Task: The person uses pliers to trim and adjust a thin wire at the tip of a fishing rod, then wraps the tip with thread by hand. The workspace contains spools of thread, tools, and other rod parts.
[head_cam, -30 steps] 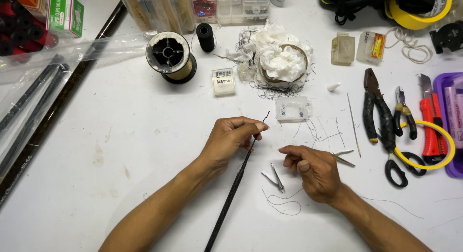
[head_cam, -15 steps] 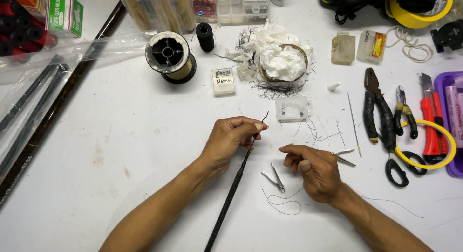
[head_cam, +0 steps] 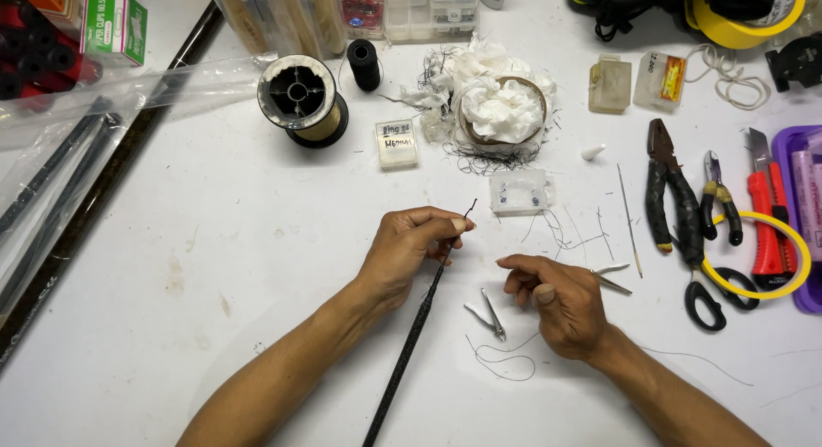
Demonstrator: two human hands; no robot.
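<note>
The thin black rod [head_cam: 411, 344] lies slantwise on the white table [head_cam: 214, 267], its thick end running off the lower edge of the view and its fine tip [head_cam: 471, 209] rising just above the left hand [head_cam: 411, 246]. That hand closes around the upper part of the rod: thumb and forefinger are pinched together on it just below the tip, and the other fingers are curled in under them, so the hand is narrow and holding. The right hand [head_cam: 552, 297] rests on the table just beside the rod, apart from it. Its fingers are bent inward and drawn close, the forefinger stretched a little toward the left hand; whether they pinch the dark thread [head_cam: 501, 361] cannot be told. The thread loops on the table just below this hand. A pair of small metal tweezers [head_cam: 612, 276] pokes out from behind the right hand, and a small pair of metal snips [head_cam: 488, 314] lies between the two wrists, near the rod.

Further out, a small clear plastic box [head_cam: 518, 193] sits just above the hands, with loose thread scraps beside it. Beyond it lies a crumpled white tissue heap [head_cam: 497, 100] with a ring around it, a spool of pale line [head_cam: 301, 100] and a small black thread spool [head_cam: 364, 64]. To the right lie black-handled pliers [head_cam: 672, 190], scissors [head_cam: 715, 293], a yellow ring [head_cam: 758, 254] and a red utility knife [head_cam: 766, 220]. Long dark rods in clear plastic [head_cam: 77, 156] rest along the left side.
</note>
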